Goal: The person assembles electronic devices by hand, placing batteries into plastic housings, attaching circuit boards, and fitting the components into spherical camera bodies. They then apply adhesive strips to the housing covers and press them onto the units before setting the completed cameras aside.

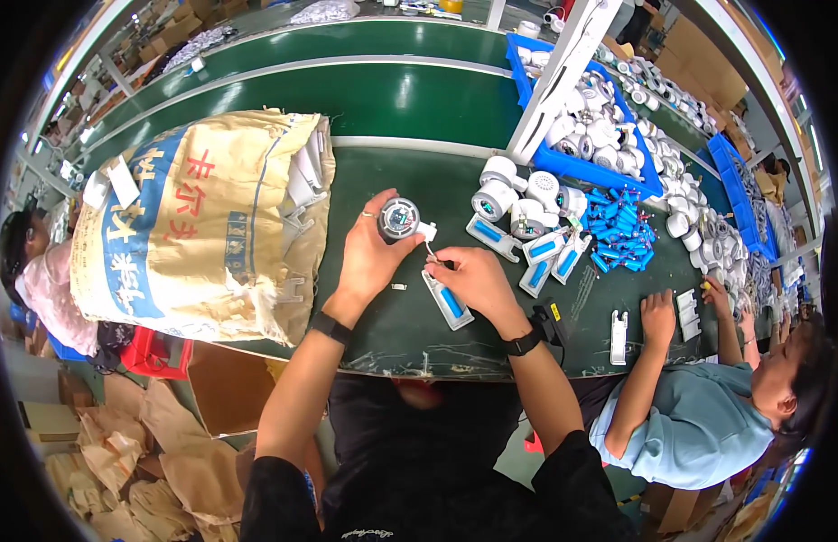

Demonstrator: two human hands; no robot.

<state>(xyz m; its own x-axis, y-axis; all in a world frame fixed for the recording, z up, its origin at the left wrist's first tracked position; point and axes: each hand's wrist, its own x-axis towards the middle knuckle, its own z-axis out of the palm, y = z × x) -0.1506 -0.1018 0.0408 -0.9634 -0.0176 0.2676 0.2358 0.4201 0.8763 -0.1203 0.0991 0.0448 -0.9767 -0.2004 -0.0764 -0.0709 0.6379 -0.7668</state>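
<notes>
My left hand is closed round a round white housing with a grey ring and a small circuit board in its open face. A thin pale wire hangs from the white stub at its side. The fingertips of my right hand pinch the wire's lower end, partly hidden by the fingers. Under that hand lies a white holder with a blue cylindrical battery, flat on the green table. A small white piece rests between my wrists.
Left stands a large woven sack of white plastic parts. To the right are more housings, battery holders, a pile of blue batteries and a blue crate. A co-worker sits at the right, hands over white holders.
</notes>
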